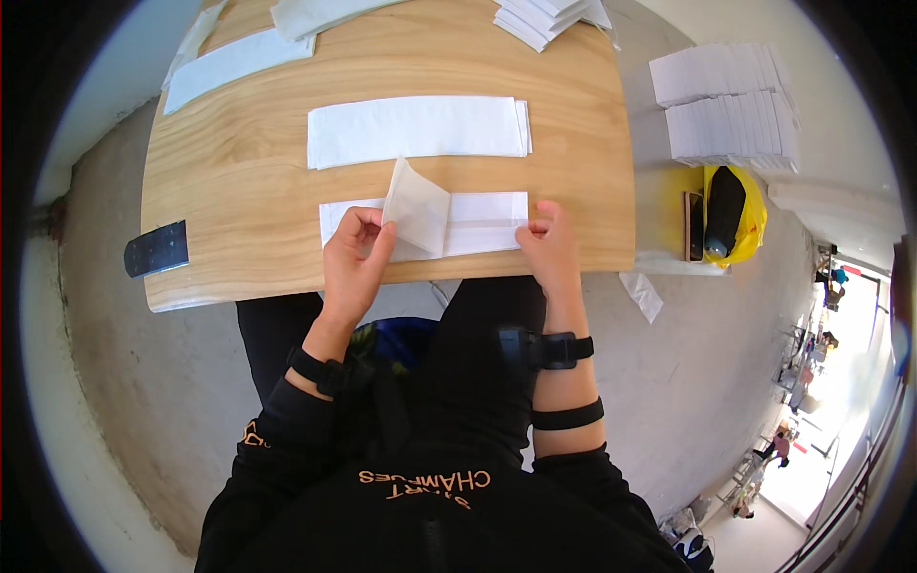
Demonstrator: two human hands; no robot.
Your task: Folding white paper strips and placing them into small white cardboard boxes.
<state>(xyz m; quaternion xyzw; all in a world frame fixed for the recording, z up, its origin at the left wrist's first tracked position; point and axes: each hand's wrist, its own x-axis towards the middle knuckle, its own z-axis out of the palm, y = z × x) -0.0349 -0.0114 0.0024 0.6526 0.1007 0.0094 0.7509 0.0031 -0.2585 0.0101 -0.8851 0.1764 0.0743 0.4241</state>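
Observation:
Near the table's front edge lies a long, flat white paper strip [487, 212] that looks folded in layers. My left hand [355, 258] is closed, thumb and fingers pinching a thin off-white folded sheet [417, 210]. That sheet stands tilted up over the middle of the strip, its upper corner pointing away from me. At the strip's right end, my right hand [552, 244] has its fingers curled, with the thumb and a finger on the paper edge. Just beyond lies a stack of white folded sheets [415, 132], apart from both hands.
The wooden table [239, 201] holds a dark handheld device [158, 249] at left and more white paper [239, 67] at far left. White folded papers [540, 21] lie far right. Beside the table are stacked white papers [731, 129] and a yellow bag [750, 224]; a white packet [642, 296] lies lower.

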